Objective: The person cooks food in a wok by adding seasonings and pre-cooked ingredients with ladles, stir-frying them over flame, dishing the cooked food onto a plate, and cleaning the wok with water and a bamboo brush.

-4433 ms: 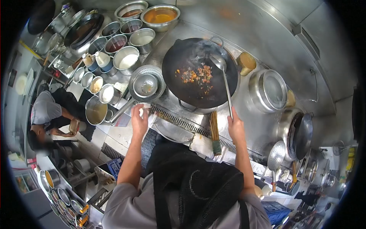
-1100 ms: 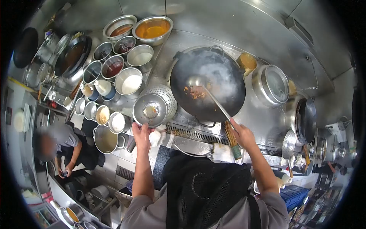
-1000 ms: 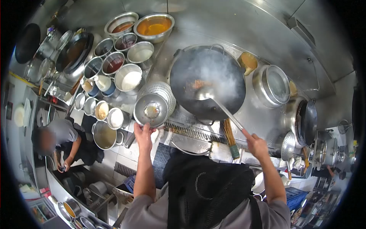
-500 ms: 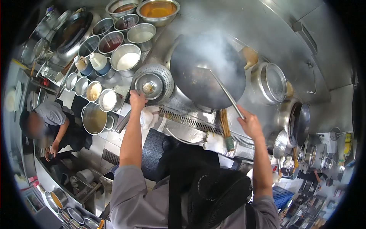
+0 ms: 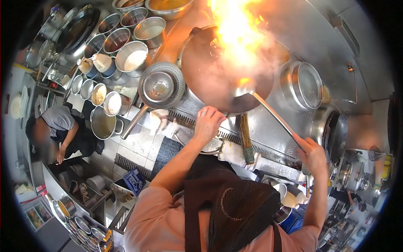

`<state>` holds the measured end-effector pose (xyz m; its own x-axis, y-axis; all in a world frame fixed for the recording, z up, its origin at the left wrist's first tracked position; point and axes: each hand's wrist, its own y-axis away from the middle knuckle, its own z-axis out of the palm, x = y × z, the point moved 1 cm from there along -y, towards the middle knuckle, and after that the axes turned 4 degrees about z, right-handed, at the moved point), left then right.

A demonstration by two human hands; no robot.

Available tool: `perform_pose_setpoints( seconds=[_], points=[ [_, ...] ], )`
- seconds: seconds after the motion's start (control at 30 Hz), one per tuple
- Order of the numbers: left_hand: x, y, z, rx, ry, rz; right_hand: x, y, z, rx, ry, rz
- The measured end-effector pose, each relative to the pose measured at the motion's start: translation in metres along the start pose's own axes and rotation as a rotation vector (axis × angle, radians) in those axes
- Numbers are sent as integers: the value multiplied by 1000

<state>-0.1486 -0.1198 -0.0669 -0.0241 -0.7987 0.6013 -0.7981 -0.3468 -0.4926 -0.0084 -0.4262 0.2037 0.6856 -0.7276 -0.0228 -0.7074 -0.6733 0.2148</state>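
Observation:
My right hand (image 5: 312, 154) is wrapped round the long handle of a wok ladle (image 5: 277, 114), whose metal head is over the near part of the wok. Tall flames rise from the far side of the dark wok (image 5: 199, 69), and smoke hides most of its inside. My left hand (image 5: 208, 122) is at the wok's near rim with its fingers curled in. What those fingers grip, if anything, is hidden. Left of the wok, a small metal bowl (image 5: 158, 86) with some residue sits in a perforated strainer (image 5: 145, 94).
Metal pots of sauces (image 5: 132, 56), squeeze bottles (image 5: 102, 63) and small seasoning tubs (image 5: 99, 94) stand at the left. A bamboo brush (image 5: 244, 138) and a white cloth (image 5: 231, 152) lie at the front edge. Right of the wok is a lidded pot (image 5: 300, 86). Another person (image 5: 63, 126) works at far left.
Flames have sprung up over the wok. My left hand has left the small bowl and moved right to the wok's near rim. The ladle head has come nearer, and my right hand moved right.

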Motion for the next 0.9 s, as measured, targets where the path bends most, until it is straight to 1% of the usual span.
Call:
perform_pose_setpoints(
  seconds=[0.07,0.1,0.17,0.2,0.3,0.33,0.4,0.43,0.5,0.53,0.6,0.63,0.73,0.8,0.9],
  points=[
    [-8,-4,4,18,-38,-9,4,15,-33,-136,1,86],
    [-9,-3,5,16,-37,-10,6,14,-29,-139,1,87],
    [-11,-4,5,22,-66,-39,10,5,-7,-75,65,30],
    [-9,-4,5,13,-73,-49,17,-13,25,-44,6,45],
    [-4,-4,3,10,-70,-68,30,-68,114,89,-384,-2],
    [-8,-2,5,10,-71,-54,29,-85,132,134,-532,-23],
    [-6,-3,5,36,-80,-51,3,-107,141,200,-594,0],
    [-4,-3,2,44,-72,-47,-8,-120,147,201,-602,-8],
    [-1,-2,-1,17,-60,-76,-25,-150,155,315,-536,-2],
    [-1,-3,-2,17,-69,-75,-29,-162,161,318,-537,-3],
    [-1,-4,-2,15,-68,-73,-35,-176,169,278,-371,14],
    [-1,-4,-4,10,-62,-67,-32,-168,170,277,-368,25],
    [-7,-2,-8,-2,-27,-61,-2,-114,166,133,-179,-5],
    [-12,0,-11,-8,-3,-67,5,-68,136,76,-125,7],
    [-18,-1,-19,0,46,-33,-11,-12,69,6,-151,45]
  ],
)
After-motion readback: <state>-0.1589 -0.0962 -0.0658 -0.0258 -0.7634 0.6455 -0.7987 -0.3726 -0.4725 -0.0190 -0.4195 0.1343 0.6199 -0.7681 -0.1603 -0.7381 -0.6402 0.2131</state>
